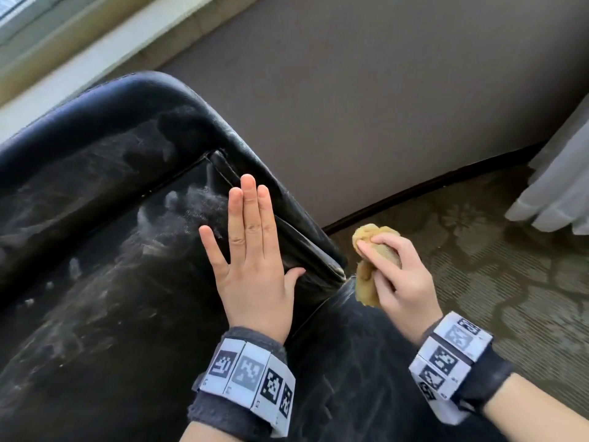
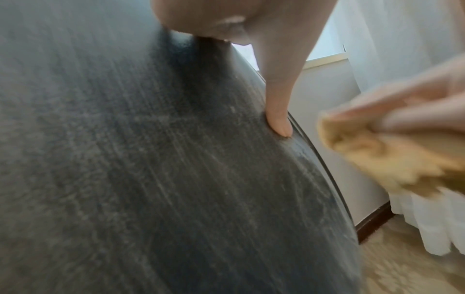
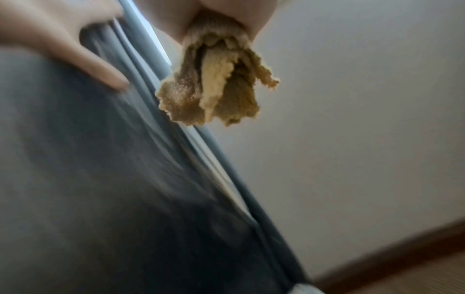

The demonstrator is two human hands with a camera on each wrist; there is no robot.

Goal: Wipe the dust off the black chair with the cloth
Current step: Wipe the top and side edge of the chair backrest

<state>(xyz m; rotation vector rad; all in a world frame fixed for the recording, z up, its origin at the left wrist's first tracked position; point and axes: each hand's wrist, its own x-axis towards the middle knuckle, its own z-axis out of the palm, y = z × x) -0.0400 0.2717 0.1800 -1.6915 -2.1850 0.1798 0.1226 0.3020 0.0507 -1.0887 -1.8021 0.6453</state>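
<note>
Indoors, a black chair (image 1: pixel 95 218) fills the left of the head view, its leather seat and backrest streaked with pale dust, thickest near the far right corner of the seat. A person's left hand (image 1: pixel 251 250) lies flat on the seat beside the right armrest (image 1: pixel 287 218), fingers straight and together, thumb spread against the armrest's base; it holds nothing. To the right, off the chair's edge and above a patterned carpet (image 1: pixel 478 282), the right hand (image 1: pixel 398 275) has its fingers curled round a bunched tan cloth (image 1: pixel 369 272), which touches no part of the chair. Farther right hangs a white curtain (image 1: pixel 557 186), with a grey wall (image 1: pixel 382 90) and dark skirting board behind. Both wrists carry bands of square black-and-white coded markers; no brand or readable wording shows. The left wrist view alone shows the dust lying in fine parallel streaks on the seat (image 2: pixel 176 159), with the thumb tip pressed at the seam. The right wrist view, blurred, alone shows the underside of the cloth (image 3: pixel 221 89), its frayed folds hanging loose below the gripping fingers.
</note>
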